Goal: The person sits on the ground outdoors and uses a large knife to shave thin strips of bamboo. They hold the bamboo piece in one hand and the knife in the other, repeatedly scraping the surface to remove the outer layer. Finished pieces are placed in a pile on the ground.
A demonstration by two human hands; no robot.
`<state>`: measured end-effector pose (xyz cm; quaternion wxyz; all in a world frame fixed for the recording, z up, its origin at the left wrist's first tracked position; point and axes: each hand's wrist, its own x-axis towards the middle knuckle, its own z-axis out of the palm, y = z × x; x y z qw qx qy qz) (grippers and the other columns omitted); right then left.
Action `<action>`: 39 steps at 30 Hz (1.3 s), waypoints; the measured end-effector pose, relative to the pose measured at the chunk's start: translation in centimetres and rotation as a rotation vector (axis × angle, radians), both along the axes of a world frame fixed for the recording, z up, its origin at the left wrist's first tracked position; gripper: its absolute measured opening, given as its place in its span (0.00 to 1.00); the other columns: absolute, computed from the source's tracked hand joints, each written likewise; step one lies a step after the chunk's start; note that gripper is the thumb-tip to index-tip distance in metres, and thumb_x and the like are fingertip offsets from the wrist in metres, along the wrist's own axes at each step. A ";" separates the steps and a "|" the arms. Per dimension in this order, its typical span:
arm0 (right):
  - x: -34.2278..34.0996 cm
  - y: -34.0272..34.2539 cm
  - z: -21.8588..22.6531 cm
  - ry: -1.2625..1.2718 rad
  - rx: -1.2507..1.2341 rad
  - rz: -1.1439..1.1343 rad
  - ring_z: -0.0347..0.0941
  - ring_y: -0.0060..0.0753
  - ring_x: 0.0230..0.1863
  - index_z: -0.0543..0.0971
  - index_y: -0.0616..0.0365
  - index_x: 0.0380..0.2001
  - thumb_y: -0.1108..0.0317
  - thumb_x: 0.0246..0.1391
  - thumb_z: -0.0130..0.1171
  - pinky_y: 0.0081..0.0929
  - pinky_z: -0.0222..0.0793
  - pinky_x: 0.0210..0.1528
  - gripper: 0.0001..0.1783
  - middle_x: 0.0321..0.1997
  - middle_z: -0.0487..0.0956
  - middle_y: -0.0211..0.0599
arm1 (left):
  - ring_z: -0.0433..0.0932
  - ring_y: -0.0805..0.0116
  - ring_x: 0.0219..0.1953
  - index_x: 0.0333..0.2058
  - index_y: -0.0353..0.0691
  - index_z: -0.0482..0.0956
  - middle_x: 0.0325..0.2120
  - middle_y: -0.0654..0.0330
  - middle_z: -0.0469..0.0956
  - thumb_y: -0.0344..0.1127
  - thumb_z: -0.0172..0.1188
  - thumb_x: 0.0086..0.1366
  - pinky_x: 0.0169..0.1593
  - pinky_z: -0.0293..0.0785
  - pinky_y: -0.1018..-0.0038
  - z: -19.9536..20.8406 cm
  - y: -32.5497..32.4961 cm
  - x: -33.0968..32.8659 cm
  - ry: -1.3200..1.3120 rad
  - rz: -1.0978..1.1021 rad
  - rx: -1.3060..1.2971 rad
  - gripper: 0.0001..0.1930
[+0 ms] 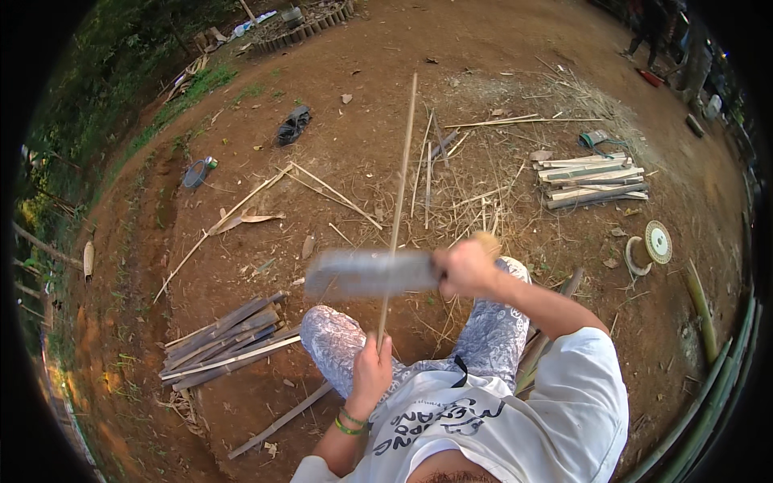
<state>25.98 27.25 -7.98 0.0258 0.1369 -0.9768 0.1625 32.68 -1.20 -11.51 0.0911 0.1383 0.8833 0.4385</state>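
Observation:
My left hand (373,369) is closed round the lower end of a long, thin bamboo strip (403,173), which stands up and leans slightly right, away from me. In my right hand (469,270) is the handle of a machete; a pale wooden butt shows beyond the fist. The machete's wide grey blade (346,274) points left and is smeared by motion. It crosses the strip above my left hand; whether the edge touches the strip I cannot tell. My legs are bent on either side below the blade.
Split bamboo lies in a pile (221,342) on the left and in a stacked bundle (592,181) at the far right. Loose strips and shavings litter the brown soil ahead. A spool (648,248), a black bag (294,125) and green bamboo poles (713,410) lie around. Someone stands at the far right.

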 end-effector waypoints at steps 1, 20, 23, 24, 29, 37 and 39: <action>0.6 -0.6 -2.4 0.031 -0.082 0.095 0.78 0.43 0.19 0.80 0.56 0.22 0.66 0.32 0.62 0.40 0.76 0.25 0.09 0.17 0.79 0.40 | 0.78 0.48 0.25 0.39 0.33 0.74 0.21 0.45 0.74 0.36 0.52 0.72 0.29 0.69 0.60 0.0 0.6 -0.4 0.029 -0.012 0.012 0.10; -2.3 5.0 -1.4 -0.012 -0.038 -0.480 0.82 0.35 0.27 0.84 0.43 0.32 0.60 0.43 0.60 0.40 0.77 0.26 0.11 0.24 0.82 0.33 | 0.78 0.47 0.26 0.39 0.34 0.74 0.22 0.46 0.76 0.37 0.51 0.73 0.30 0.71 0.60 1.2 -1.7 1.7 -0.176 -0.053 0.117 0.11; 1.6 -1.2 -1.2 -0.024 -0.114 -0.130 0.79 0.41 0.20 0.82 0.53 0.26 0.63 0.36 0.61 0.44 0.75 0.24 0.10 0.18 0.80 0.39 | 0.69 0.70 0.25 0.38 0.33 0.74 0.22 0.57 0.71 0.35 0.52 0.72 0.31 0.69 0.68 0.3 -0.9 -0.2 -0.233 -0.051 0.185 0.10; 2.4 -2.4 -1.7 -0.005 -0.138 -0.071 0.79 0.42 0.20 0.81 0.54 0.25 0.63 0.35 0.61 0.45 0.75 0.24 0.10 0.18 0.80 0.40 | 0.70 0.69 0.24 0.38 0.33 0.74 0.21 0.57 0.72 0.35 0.52 0.72 0.31 0.69 0.68 -0.1 -0.7 -0.4 -0.177 -0.048 0.177 0.10; 0.3 -0.5 -3.2 0.028 -0.138 -0.107 0.80 0.45 0.21 0.81 0.58 0.24 0.65 0.36 0.62 0.43 0.77 0.25 0.10 0.19 0.80 0.47 | 0.73 0.61 0.23 0.39 0.33 0.74 0.20 0.51 0.73 0.35 0.51 0.73 0.30 0.69 0.66 0.4 -1.3 0.8 -0.069 0.021 0.064 0.10; 1.5 -1.1 -3.2 0.020 -0.074 0.067 0.79 0.45 0.20 0.82 0.57 0.25 0.65 0.32 0.64 0.43 0.75 0.23 0.12 0.16 0.79 0.43 | 0.74 0.58 0.23 0.39 0.33 0.73 0.20 0.50 0.71 0.35 0.51 0.72 0.29 0.67 0.64 0.2 -1.0 1.0 -0.063 -0.035 0.076 0.10; 0.3 0.1 -2.4 0.040 -0.080 0.069 0.79 0.43 0.19 0.82 0.57 0.24 0.66 0.31 0.63 0.42 0.75 0.23 0.11 0.16 0.79 0.42 | 0.73 0.60 0.23 0.39 0.33 0.73 0.20 0.51 0.71 0.35 0.51 0.72 0.29 0.67 0.65 1.1 -1.1 0.8 -0.103 -0.039 0.086 0.10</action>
